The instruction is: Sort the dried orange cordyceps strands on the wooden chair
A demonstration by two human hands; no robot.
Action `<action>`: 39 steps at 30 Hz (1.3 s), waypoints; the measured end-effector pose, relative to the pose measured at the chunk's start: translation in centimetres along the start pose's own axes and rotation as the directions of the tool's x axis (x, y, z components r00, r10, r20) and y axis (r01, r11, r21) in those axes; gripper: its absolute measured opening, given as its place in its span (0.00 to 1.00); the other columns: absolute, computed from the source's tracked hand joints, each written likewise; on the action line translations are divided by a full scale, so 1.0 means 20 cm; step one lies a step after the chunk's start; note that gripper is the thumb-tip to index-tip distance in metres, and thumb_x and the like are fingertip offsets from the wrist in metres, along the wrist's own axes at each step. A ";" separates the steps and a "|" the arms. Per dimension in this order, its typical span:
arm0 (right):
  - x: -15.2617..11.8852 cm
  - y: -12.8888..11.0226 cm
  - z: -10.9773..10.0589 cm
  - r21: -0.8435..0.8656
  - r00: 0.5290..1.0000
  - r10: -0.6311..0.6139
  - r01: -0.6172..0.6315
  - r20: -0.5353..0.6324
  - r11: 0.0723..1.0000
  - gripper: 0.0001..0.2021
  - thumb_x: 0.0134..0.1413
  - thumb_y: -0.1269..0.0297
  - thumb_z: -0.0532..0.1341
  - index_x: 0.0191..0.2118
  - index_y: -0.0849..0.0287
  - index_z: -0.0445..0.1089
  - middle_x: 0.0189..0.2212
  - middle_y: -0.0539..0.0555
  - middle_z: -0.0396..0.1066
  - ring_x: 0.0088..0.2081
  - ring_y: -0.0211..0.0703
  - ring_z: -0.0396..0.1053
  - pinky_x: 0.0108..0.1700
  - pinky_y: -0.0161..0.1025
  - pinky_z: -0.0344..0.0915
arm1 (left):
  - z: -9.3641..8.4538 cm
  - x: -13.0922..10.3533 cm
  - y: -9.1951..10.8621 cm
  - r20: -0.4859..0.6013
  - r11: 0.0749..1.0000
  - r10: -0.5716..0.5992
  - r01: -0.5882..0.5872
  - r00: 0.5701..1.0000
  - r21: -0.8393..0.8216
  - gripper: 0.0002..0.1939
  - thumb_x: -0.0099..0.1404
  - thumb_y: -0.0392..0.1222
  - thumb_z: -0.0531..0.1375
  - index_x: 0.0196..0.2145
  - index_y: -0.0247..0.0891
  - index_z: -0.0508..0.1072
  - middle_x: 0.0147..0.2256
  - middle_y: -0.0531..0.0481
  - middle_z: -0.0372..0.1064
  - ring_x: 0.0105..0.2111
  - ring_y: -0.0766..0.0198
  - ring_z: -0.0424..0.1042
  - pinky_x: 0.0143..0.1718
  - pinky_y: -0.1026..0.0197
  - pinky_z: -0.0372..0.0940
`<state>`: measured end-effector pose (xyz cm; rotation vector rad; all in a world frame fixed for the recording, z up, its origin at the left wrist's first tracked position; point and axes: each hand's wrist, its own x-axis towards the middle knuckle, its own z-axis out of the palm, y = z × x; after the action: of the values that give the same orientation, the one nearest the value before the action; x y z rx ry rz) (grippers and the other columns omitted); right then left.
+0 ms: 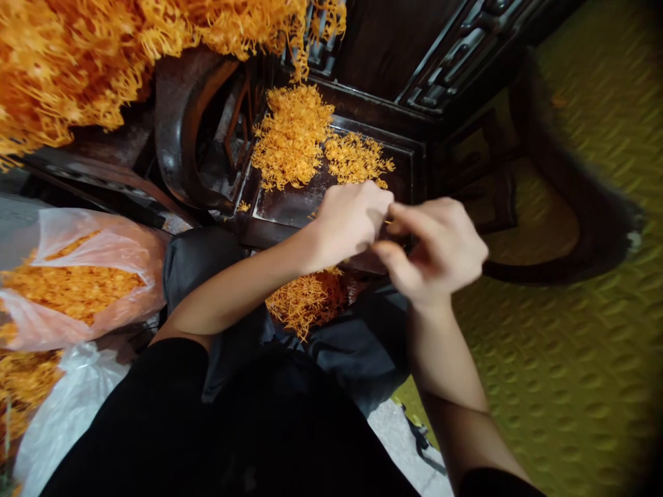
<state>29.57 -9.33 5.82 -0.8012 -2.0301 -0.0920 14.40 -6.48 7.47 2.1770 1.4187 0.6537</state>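
My left hand [355, 217] is held over the dark wooden seat with its back toward me, fingers curled under and mostly hidden. Right beside it, my right hand [440, 245] is bent closed, slightly blurred, its thumb and forefinger reaching to the left hand's fingers. Whatever lies between the two hands is too small and hidden to make out. Just beyond them, a larger pile of orange spidery plastic pieces [293, 138] and a smaller pile of the same pieces [357, 159] rest on the chair seat [290, 207].
More orange pieces [305, 297] sit between my knees. At left stand an open pinkish plastic bag [150, 259] of orange pieces and a whitish bag [77, 407]. A large orange heap [77, 62] fills the upper left. The chair's curved armrest [595, 207] lies right, above a yellow-green textured floor [559, 359].
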 end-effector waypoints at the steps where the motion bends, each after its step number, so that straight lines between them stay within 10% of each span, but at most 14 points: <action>1: -0.01 0.08 0.06 0.028 0.992 0.108 -0.107 -0.058 0.994 0.13 0.61 0.50 0.68 0.45 0.51 0.74 0.34 0.53 0.73 0.37 0.47 0.74 0.40 0.48 0.71 | 0.04 0.01 -0.04 -0.023 0.998 -0.009 0.011 1.000 0.066 0.09 0.67 0.36 0.61 0.36 0.34 0.83 0.34 0.40 0.78 0.36 0.54 0.79 0.38 0.56 0.68; 4: -0.07 0.35 0.25 0.234 0.876 0.418 -0.365 -0.241 0.901 0.17 0.61 0.46 0.66 0.34 0.54 0.66 0.33 0.52 0.68 0.35 0.43 0.70 0.38 0.45 0.70 | 0.15 0.02 -0.16 -0.072 0.964 0.006 0.013 0.997 0.264 0.15 0.73 0.36 0.54 0.47 0.32 0.80 0.43 0.36 0.78 0.40 0.53 0.79 0.41 0.54 0.68; 9: -0.26 0.64 0.40 0.349 0.637 0.771 -0.718 -0.020 0.602 0.20 0.52 0.46 0.72 0.29 0.55 0.68 0.25 0.50 0.67 0.25 0.38 0.62 0.30 0.42 0.63 | 0.28 -0.04 -0.28 -0.002 0.924 -0.012 0.011 1.000 0.383 0.18 0.76 0.39 0.50 0.51 0.34 0.78 0.45 0.37 0.76 0.40 0.52 0.78 0.38 0.53 0.68; 12: -0.32 0.66 0.37 0.331 0.581 0.814 -0.772 0.022 0.543 0.16 0.50 0.51 0.75 0.28 0.54 0.71 0.24 0.50 0.70 0.25 0.37 0.61 0.30 0.42 0.61 | 0.31 -0.05 -0.31 0.033 0.918 0.013 -0.025 0.999 0.397 0.19 0.76 0.41 0.49 0.54 0.35 0.76 0.46 0.38 0.76 0.40 0.53 0.77 0.38 0.53 0.67; 21: -0.28 0.58 0.34 0.375 0.608 0.794 -0.743 0.032 0.554 0.19 0.45 0.44 0.76 0.27 0.54 0.75 0.22 0.49 0.71 0.23 0.39 0.64 0.27 0.41 0.62 | 0.32 -0.08 -0.34 -0.005 0.942 0.031 -0.027 1.000 0.335 0.18 0.75 0.45 0.52 0.53 0.39 0.78 0.46 0.37 0.76 0.41 0.53 0.75 0.40 0.54 0.64; 29: -0.26 0.54 0.35 0.446 0.643 0.740 -0.731 0.199 0.516 0.31 0.53 0.30 0.63 0.27 0.58 0.76 0.19 0.49 0.66 0.21 0.35 0.62 0.27 0.38 0.62 | 0.27 -0.04 -0.36 -0.034 0.992 -0.091 0.088 0.995 -0.089 0.12 0.68 0.44 0.62 0.46 0.40 0.80 0.43 0.43 0.79 0.44 0.55 0.75 0.46 0.57 0.65; 34: -0.24 0.44 0.33 0.575 0.619 0.684 -0.742 0.388 0.345 0.33 0.58 0.28 0.56 0.31 0.56 0.75 0.25 0.52 0.73 0.23 0.36 0.66 0.28 0.37 0.64 | 0.18 0.01 -0.37 0.105 0.769 -0.195 0.218 0.975 -0.601 0.12 0.64 0.44 0.66 0.43 0.36 0.80 0.36 0.45 0.78 0.37 0.61 0.76 0.40 0.60 0.70; 39: -0.25 0.39 0.31 0.549 0.675 0.620 -0.718 0.399 0.428 0.27 0.57 0.33 0.63 0.36 0.56 0.76 0.29 0.52 0.74 0.27 0.37 0.67 0.31 0.38 0.65 | 0.11 0.01 -0.35 0.211 0.602 -0.203 0.291 0.956 -0.744 0.14 0.69 0.48 0.63 0.46 0.35 0.78 0.40 0.42 0.80 0.34 0.63 0.78 0.38 0.59 0.73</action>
<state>31.24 -3.37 -3.56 -1.0802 -1.4996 1.1528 10.87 -4.03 1.41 1.2761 1.0596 0.8296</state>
